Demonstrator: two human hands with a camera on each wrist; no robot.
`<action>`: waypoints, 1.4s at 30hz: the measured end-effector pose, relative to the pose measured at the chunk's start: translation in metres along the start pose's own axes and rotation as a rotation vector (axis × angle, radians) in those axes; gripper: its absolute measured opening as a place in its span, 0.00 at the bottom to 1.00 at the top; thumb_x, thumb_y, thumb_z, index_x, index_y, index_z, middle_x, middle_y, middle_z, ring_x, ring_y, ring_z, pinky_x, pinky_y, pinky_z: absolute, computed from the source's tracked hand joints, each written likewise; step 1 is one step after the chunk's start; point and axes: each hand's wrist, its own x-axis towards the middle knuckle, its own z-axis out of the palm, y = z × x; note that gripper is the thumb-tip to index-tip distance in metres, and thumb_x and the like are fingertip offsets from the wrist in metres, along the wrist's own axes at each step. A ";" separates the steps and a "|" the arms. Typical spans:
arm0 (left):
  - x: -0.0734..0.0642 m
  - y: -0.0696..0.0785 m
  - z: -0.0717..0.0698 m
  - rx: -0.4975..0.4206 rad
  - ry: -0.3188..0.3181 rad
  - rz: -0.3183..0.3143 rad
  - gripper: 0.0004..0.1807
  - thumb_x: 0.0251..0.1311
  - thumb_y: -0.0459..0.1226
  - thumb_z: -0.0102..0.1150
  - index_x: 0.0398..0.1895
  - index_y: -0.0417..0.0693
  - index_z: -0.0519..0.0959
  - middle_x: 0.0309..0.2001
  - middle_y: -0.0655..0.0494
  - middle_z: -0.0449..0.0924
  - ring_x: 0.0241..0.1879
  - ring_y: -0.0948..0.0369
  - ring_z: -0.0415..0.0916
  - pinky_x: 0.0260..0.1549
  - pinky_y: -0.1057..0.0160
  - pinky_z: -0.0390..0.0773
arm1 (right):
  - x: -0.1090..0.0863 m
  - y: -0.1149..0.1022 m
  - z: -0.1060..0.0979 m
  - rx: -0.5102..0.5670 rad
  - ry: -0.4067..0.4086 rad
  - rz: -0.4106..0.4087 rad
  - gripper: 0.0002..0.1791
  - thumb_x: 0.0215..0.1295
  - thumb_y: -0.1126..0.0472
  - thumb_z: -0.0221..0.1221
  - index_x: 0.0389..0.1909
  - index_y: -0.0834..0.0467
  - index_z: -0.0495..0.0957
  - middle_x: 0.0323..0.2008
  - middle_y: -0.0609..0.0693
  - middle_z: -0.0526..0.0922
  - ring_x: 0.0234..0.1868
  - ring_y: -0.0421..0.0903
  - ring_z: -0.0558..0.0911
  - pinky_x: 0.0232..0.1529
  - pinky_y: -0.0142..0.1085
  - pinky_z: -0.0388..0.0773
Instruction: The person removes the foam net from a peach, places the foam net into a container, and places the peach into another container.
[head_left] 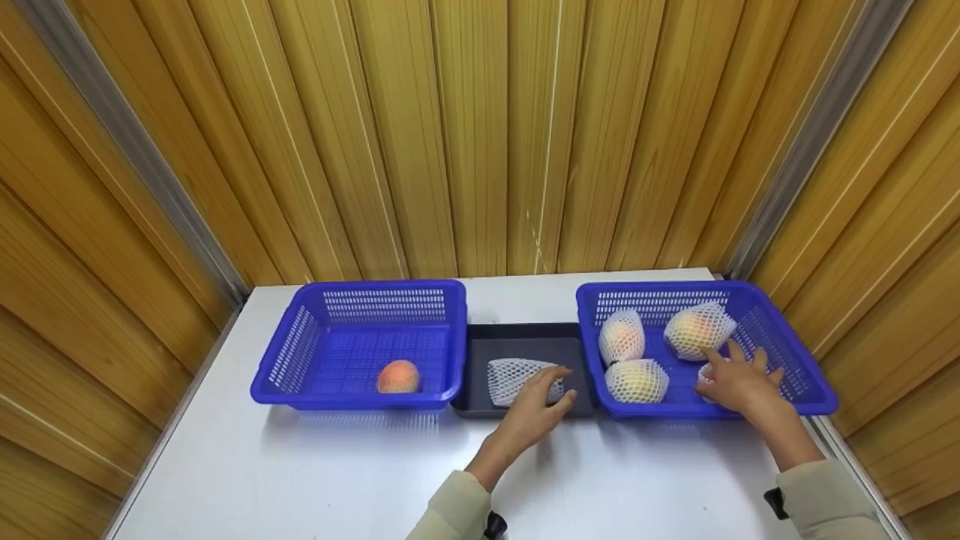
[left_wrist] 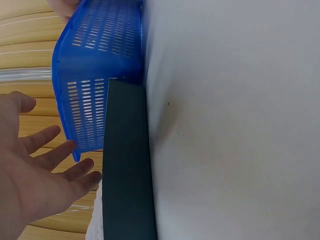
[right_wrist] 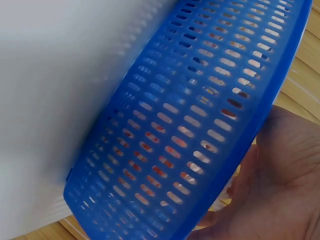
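Observation:
My left hand (head_left: 532,411) hovers at the front of the dark tray (head_left: 480,343), thumb and fingers apart with nothing between them. In the tray lies a white foam net sleeve (head_left: 514,379), partly covered by that hand. The left wrist view shows the same hand (left_wrist: 42,165) with loosely spread fingers. My right hand (head_left: 742,382) reaches into the right blue basket (head_left: 806,375), fingers spread over a net-wrapped peach (head_left: 703,373) that it mostly hides. From the right wrist, the hand (right_wrist: 280,185) passes over the basket rim; its fingertips are hidden.
Several other peaches in foam nets, one (head_left: 637,381) at the front left, lie in the right basket. A bare peach (head_left: 398,376) sits in the left blue basket (head_left: 262,382). Both baskets flank the tray on a white table (head_left: 337,480), before wood-patterned walls (head_left: 480,135).

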 end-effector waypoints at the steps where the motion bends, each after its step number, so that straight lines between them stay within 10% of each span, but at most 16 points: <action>1: 0.001 0.000 0.001 -0.015 -0.004 -0.015 0.23 0.74 0.47 0.54 0.65 0.45 0.76 0.66 0.51 0.74 0.69 0.53 0.68 0.69 0.50 0.67 | 0.000 0.002 0.001 0.002 0.000 0.000 0.43 0.66 0.49 0.62 0.73 0.68 0.57 0.71 0.82 0.43 0.66 0.91 0.36 0.55 0.87 0.36; 8: 0.003 0.003 0.013 -0.153 -0.035 -0.095 0.23 0.72 0.47 0.57 0.65 0.48 0.75 0.64 0.52 0.76 0.65 0.53 0.72 0.66 0.52 0.72 | 0.003 0.008 0.004 0.017 -0.004 -0.009 0.43 0.66 0.49 0.62 0.73 0.68 0.57 0.70 0.81 0.43 0.65 0.91 0.38 0.54 0.87 0.42; 16: 0.019 0.013 0.032 -0.673 0.024 -0.215 0.26 0.70 0.42 0.61 0.67 0.39 0.72 0.61 0.46 0.78 0.59 0.54 0.78 0.55 0.61 0.81 | 0.010 0.009 -0.002 0.035 -0.020 -0.016 0.43 0.64 0.53 0.62 0.73 0.70 0.57 0.70 0.81 0.43 0.65 0.91 0.39 0.53 0.87 0.45; 21: 0.028 0.017 0.043 -0.844 0.060 -0.241 0.29 0.68 0.36 0.62 0.67 0.33 0.68 0.61 0.42 0.76 0.59 0.52 0.78 0.56 0.58 0.81 | 0.013 0.011 -0.003 0.019 -0.014 -0.045 0.44 0.60 0.55 0.64 0.71 0.72 0.58 0.68 0.83 0.46 0.64 0.90 0.44 0.55 0.85 0.48; 42: 0.040 0.009 0.045 -0.961 0.001 -0.371 0.22 0.62 0.27 0.65 0.60 0.36 0.74 0.53 0.45 0.76 0.45 0.56 0.84 0.47 0.59 0.85 | 0.028 0.021 0.000 0.063 -0.214 -0.032 0.43 0.64 0.57 0.66 0.73 0.73 0.57 0.69 0.86 0.45 0.69 0.84 0.47 0.64 0.77 0.52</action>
